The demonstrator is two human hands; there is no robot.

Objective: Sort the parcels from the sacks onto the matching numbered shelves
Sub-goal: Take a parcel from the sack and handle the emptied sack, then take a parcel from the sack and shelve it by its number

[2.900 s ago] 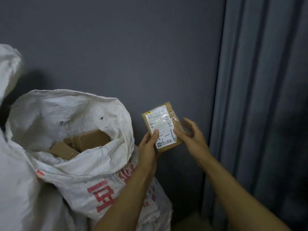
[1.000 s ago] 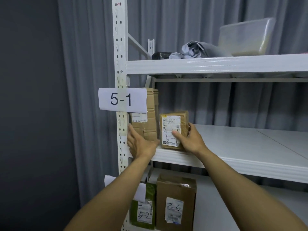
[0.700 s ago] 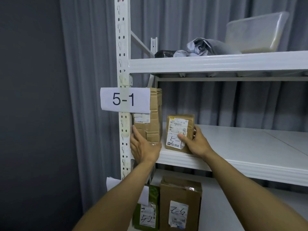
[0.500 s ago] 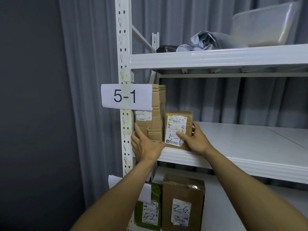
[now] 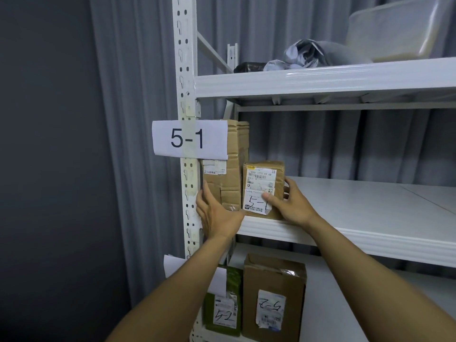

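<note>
1. At the left end of the white metal middle shelf (image 5: pixel 345 208), the small brown cardboard parcel (image 5: pixel 262 190) is standing upright near the front edge. It is just beside a taller brown cardboard box (image 5: pixel 229 174), and that box is standing against the white perforated steel post (image 5: pixel 183 70).
2. The right hand (image 5: pixel 288 206) is gripping the parcel. Its thumb is lying across the handwritten "5-1" on the white label, and its fingers are curling round the right side.
3. The left hand (image 5: pixel 217 213) is lying flat with straight fingers against the lower front of the taller box and is holding nothing. The two hands are staying apart.
4. A white paper sign printed "5-1" (image 5: pixel 189 138) is hanging taped to the post and is covering the taller box's upper left corner.
5. On the glossy upper shelf (image 5: pixel 320 80), a crumpled grey plastic bag (image 5: pixel 315 55) is lying beside a dark lump (image 5: pixel 249 67) that is too dim to identify. A translucent plastic tub (image 5: pixel 394 28) is sitting further right, cut off by the frame's top.
6. Below, a green parcel (image 5: pixel 223 302) and a creased brown carton (image 5: pixel 271 299) are standing side by side. Each is bearing a label handwritten "5-2", and the carton's label is reading upside down.
7. Another white paper sheet (image 5: pixel 172 265) is showing partly behind the left forearm, with its print hidden.
8. A pleated grey curtain (image 5: pixel 138 119) is hanging behind the rack, and a matte dark grey wall (image 5: pixel 44 144) is filling the left.
</note>
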